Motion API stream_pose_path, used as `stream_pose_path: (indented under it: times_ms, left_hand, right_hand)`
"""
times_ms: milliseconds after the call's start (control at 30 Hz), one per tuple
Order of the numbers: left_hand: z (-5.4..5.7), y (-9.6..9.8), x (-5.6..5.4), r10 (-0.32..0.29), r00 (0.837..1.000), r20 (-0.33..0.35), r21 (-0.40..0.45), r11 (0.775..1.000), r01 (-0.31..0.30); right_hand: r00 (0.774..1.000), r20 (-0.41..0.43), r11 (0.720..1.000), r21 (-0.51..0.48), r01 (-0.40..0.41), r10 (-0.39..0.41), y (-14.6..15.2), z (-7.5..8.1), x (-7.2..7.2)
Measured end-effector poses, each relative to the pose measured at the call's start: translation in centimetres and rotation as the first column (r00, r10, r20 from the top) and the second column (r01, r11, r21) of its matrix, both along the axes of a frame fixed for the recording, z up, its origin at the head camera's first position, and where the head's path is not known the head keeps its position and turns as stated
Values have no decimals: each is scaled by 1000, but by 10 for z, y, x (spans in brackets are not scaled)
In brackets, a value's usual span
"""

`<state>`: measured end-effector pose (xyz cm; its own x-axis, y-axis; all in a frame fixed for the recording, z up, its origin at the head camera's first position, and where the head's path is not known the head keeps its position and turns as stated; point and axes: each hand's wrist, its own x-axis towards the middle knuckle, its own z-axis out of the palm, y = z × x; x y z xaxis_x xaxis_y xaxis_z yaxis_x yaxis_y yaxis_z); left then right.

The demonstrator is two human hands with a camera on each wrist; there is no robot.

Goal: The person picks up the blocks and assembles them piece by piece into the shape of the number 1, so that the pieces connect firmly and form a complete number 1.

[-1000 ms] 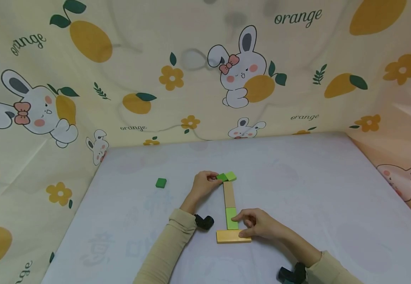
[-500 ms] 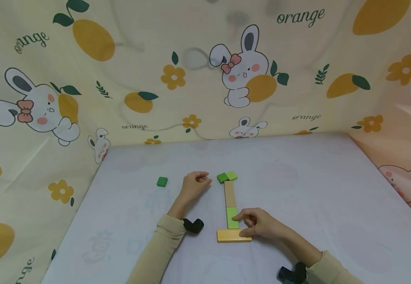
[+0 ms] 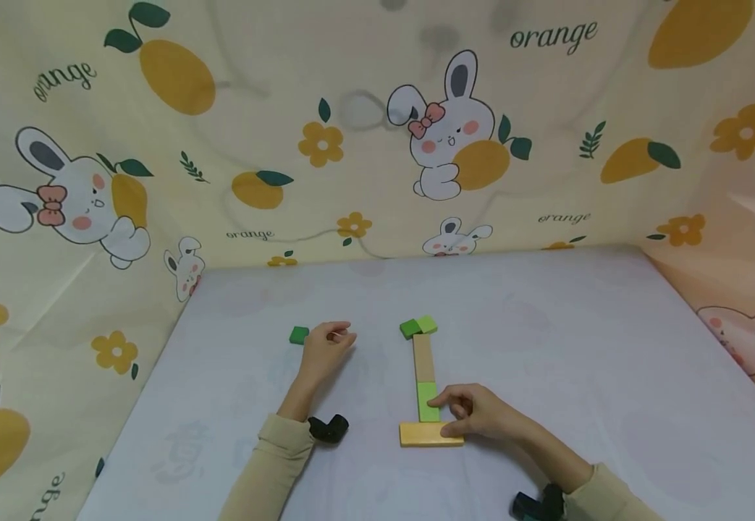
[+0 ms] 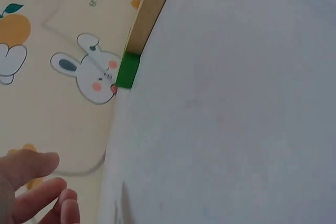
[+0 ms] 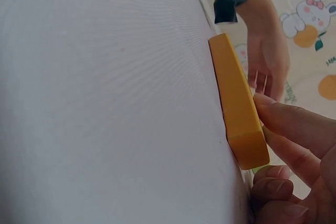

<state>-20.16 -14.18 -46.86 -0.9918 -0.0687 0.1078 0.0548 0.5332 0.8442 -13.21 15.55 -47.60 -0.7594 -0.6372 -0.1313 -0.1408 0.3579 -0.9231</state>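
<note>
In the head view my left hand is just right of a loose dark green block. Its fingers are loosely bent and hold nothing. My right hand rests at the near end of a row of blocks, its thumb on the orange-yellow block and its index finger on the light green block. A tan wooden block continues the row away from me. At its far end sit a green block and a tilted light green block. The right wrist view shows the thumb against the orange-yellow block.
The blocks lie on a white tabletop. Behind it and along its sides hangs a cloth printed with rabbits and oranges. Black wrist cameras sit on both wrists.
My left hand has let go of the green block at the row's far end and moved left toward the loose block. The right hand has stayed in place.
</note>
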Motion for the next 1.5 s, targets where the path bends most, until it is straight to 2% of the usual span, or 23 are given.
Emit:
stream_pose_path:
  times_ms: [167, 367, 533, 767, 900, 1033, 1267, 1367, 1500]
  left_hand:
    - [3, -16, 4, 51, 998, -32, -21, 998, -51]
    - [2, -36, 8, 142, 988, -54, -38, 989, -144]
    - [2, -48, 11, 182, 981, -61, -46, 982, -185]
    - [-1, -62, 12, 277, 960, -52, -65, 958, -280]
    - [-5, -67, 9, 319, 948, -21, -78, 944, -319]
    - [-8, -70, 5, 328, 944, 44, -92, 942, -323]
    - [-6, -70, 1, 311, 931, 190, -88, 950, -299]
    - [-8, -70, 3, 313, 927, 205, -96, 949, -300]
    - [-10, -71, 4, 318, 930, 186, -114, 947, -301]
  right_hand:
    - [1000, -6, 1000, -1, -9, 9, 0, 1, -1]
    - [1000, 0, 1000, -10, -9, 9, 0, 2, 0]
    - [1000, 0, 1000, 4, -5, 5, 1, 0, 1]
    - [1000, -12, 1000, -14, -18, 18, 0, -2, 1]
    - [999, -32, 999, -29, -35, 34, 1, -1, 0]
    - [999, -39, 999, -27, -35, 34, 2, 1, -1]
    - [1000, -16, 999, -27, -25, 24, 3, 2, -3]
    - [1000, 1, 1000, -18, -25, 25, 2, 0, -2]
    - [1000, -4, 999, -26, -31, 31, 2, -1, -1]
